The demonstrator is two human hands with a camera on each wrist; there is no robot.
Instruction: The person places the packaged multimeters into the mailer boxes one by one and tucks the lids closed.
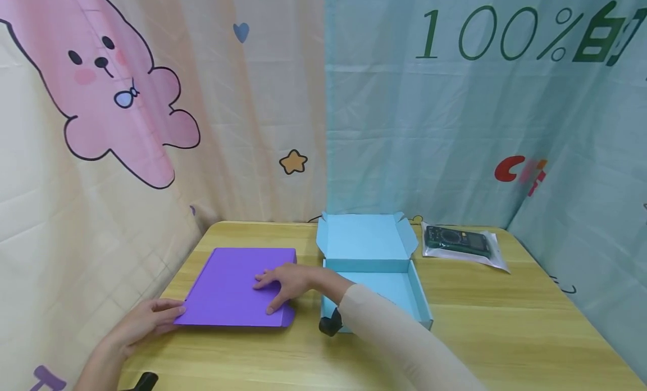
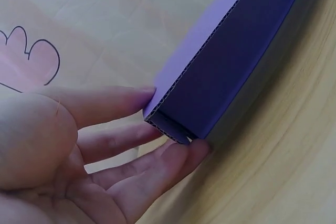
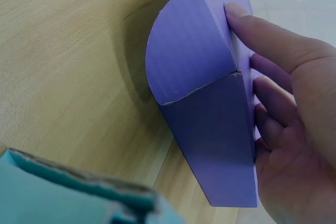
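A purple cardboard box (image 1: 227, 284) lies on the left part of the table with its lid down. My left hand (image 1: 146, 323) pinches its near left corner, thumb on the lid and fingers against the corner below, as the left wrist view shows. On the right part of the lid rests my right hand (image 1: 288, 283), fingers spread and fairly straight. In the right wrist view a rounded side flap (image 3: 189, 51) sticks out from the lid's edge. The inside of the purple box is hidden.
Right of it stands a light-blue box (image 1: 369, 236) with its lid raised, partly covered by my right forearm. A dark multimeter (image 1: 457, 240) in a clear bag lies at the back right of the wooden table (image 1: 505, 312). Printed curtains (image 1: 283, 99) hang behind.
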